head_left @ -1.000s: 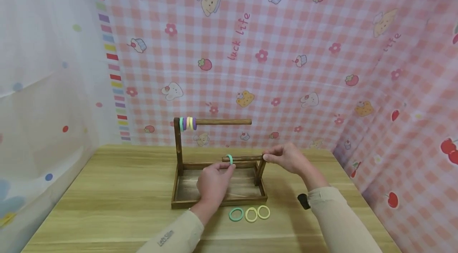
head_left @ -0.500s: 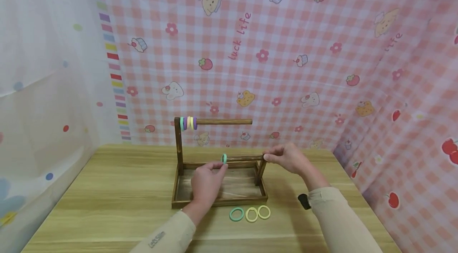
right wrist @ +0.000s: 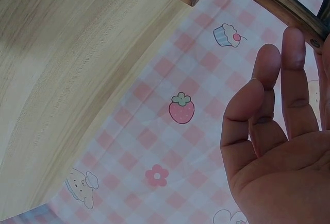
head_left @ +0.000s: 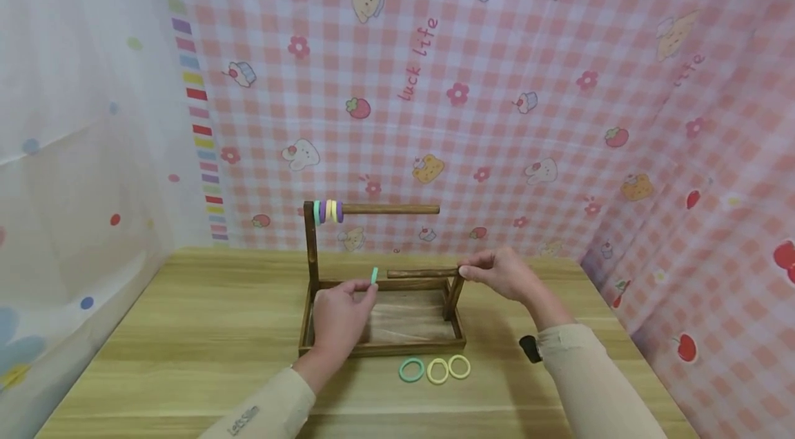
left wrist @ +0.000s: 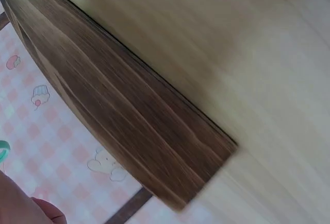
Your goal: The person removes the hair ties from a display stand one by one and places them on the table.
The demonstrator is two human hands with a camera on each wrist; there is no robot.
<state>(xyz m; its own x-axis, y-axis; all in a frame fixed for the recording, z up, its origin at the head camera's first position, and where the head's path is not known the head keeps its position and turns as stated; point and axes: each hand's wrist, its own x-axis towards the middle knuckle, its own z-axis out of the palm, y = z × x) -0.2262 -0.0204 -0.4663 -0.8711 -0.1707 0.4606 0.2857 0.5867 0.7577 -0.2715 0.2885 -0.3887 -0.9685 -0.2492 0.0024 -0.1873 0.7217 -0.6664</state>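
In the head view my left hand [head_left: 340, 315] pinches a green ring [head_left: 375, 276] between thumb and fingertip. The ring stands nearly edge-on, just left of the free end of the lower wooden rod [head_left: 416, 274]. My right hand [head_left: 504, 275] grips the other end of that rod, where it meets the short post [head_left: 454, 297] of the wooden rack. Several coloured rings [head_left: 328, 211] hang on the upper rod [head_left: 391, 209], next to the tall post [head_left: 310, 246]. The left wrist view catches part of the green ring [left wrist: 4, 151] above the hand.
A green ring [head_left: 411, 370] and two yellow rings [head_left: 437, 371] lie on the wooden table [head_left: 205, 356] before the rack's tray [head_left: 416, 349]. A black object [head_left: 530, 349] shows by the right cuff. A pink checked cloth [head_left: 534, 45] hangs behind.
My left hand has drawn the green ring leftward along the lower rod and off its free end. The right hand has kept its grip on the rod's other end.
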